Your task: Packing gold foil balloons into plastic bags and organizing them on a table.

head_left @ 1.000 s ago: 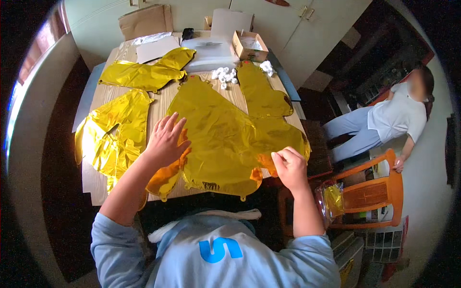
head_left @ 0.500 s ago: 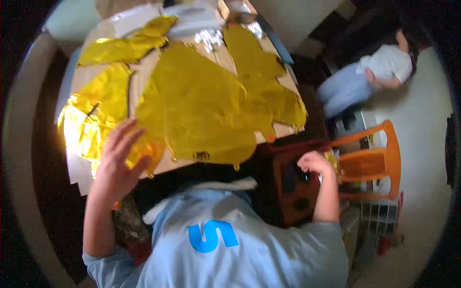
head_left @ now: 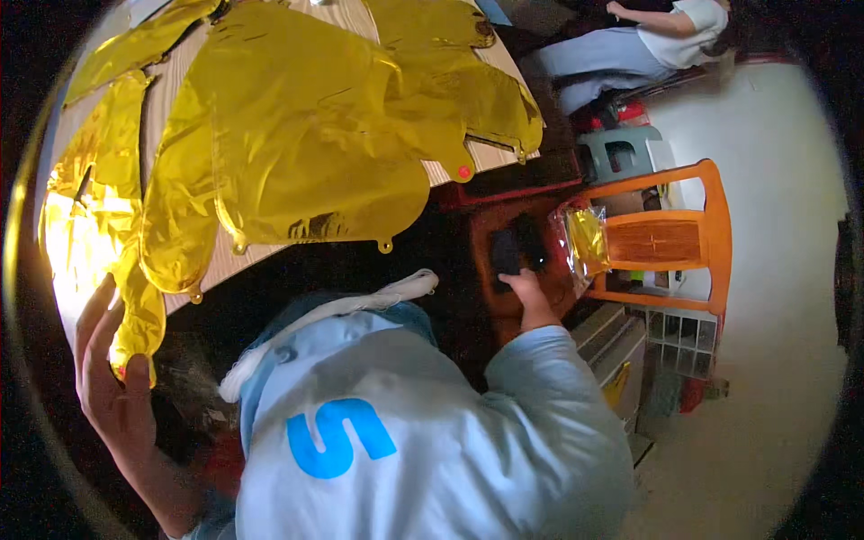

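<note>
1. The left hand (head_left: 112, 369) is released, with its thumb and fingers spread apart; it is beside the lower end of the crumpled gold foil balloon (head_left: 99, 202), and I cannot tell if they touch.
2. The right hand (head_left: 524, 292) is at the near end of a dark flat object (head_left: 511, 250) on the seat of the orange wooden chair (head_left: 666, 241). Whether it grasps this object, I cannot tell.
3. The large gold foil balloon (head_left: 306, 135) lies flat on the wood-grain tabletop (head_left: 346, 20), its near edge reaching over the border.
4. A clear plastic package (head_left: 587, 238) with gold content is on the chair, just beside the dark flat object.
5. Behind the chair there is a grey-green stool (head_left: 621, 149); farther away, a person in pale trousers (head_left: 603, 65) is visible.
</note>
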Motion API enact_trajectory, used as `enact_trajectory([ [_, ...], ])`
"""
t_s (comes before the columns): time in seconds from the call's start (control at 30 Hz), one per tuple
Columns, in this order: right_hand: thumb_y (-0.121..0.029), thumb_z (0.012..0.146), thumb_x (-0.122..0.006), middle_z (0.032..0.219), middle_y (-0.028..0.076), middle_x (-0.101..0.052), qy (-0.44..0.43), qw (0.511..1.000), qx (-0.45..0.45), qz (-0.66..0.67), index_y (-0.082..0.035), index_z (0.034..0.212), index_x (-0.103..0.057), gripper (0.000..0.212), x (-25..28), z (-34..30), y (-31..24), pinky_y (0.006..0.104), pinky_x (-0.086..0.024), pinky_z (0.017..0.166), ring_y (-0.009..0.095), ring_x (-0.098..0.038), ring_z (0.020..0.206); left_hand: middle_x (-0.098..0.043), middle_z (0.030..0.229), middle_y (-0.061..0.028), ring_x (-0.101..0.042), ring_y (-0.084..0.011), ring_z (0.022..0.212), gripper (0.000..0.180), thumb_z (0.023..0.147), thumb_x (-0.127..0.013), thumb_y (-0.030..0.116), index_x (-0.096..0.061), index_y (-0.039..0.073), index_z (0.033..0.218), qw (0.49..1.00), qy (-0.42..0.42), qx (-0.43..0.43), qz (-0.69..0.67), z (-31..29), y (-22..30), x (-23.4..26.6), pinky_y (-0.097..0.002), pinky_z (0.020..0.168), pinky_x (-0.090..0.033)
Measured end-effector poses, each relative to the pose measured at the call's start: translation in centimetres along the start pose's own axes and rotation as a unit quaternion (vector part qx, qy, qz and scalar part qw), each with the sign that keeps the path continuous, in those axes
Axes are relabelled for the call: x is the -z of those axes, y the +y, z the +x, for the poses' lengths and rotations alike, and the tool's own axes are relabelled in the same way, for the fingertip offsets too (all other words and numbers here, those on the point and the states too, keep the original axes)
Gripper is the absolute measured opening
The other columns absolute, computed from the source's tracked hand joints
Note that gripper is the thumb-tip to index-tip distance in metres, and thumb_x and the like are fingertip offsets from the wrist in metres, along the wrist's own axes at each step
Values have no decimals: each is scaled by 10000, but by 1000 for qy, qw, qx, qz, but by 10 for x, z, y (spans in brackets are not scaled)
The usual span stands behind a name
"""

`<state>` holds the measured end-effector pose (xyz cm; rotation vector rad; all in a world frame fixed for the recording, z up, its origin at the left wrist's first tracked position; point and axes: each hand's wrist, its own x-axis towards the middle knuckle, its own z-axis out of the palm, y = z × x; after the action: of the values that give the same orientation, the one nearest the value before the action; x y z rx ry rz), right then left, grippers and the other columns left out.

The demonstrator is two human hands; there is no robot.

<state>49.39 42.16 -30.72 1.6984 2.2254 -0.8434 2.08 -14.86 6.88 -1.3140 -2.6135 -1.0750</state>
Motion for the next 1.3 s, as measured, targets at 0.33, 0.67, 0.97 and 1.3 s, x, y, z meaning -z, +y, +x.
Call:
enact_trajectory([
  [0.33,-569,586,-850,1444,238,-448,6,994,-14,-107,20,1462,-345,1170,-7,3,-54,429,-371,1118,389,-433,1330,-509,1353,-241,-493,-347,1277,464,984,-563,290,-565,-65,1282,995,-10,92,32,-20,13,-11,-454,1074,-383],
  [0.67,-538,586,-862,1436,259,-436,36,995,-71,-64,50,1431,-374,1139,-7,3,-54,418,-356,1128,401,-423,1331,-496,1365,-230,-472,-348,1300,449,979,-568,260,-562,-67,1286,995,-17,92,24,-8,19,-15,-452,1090,-377],
  [0.97,-515,604,-869,1440,275,-430,41,996,-49,-55,74,1441,-342,1151,-3,-12,-70,422,-370,1120,390,-429,1336,-484,1385,-253,-450,-361,1326,454,980,-557,273,-566,-64,1285,995,-24,85,38,-6,20,-15,-473,1101,-362],
  [1.3,-545,611,-855,1373,271,-493,47,987,-55,-142,36,1420,-409,1091,0,-29,-36,444,-386,1093,392,-458,1305,-482,1391,-264,-443,-364,1334,461,987,-546,290,-568,-57,1288,996,0,81,32,-14,10,-9,-492,1111,-341],
])
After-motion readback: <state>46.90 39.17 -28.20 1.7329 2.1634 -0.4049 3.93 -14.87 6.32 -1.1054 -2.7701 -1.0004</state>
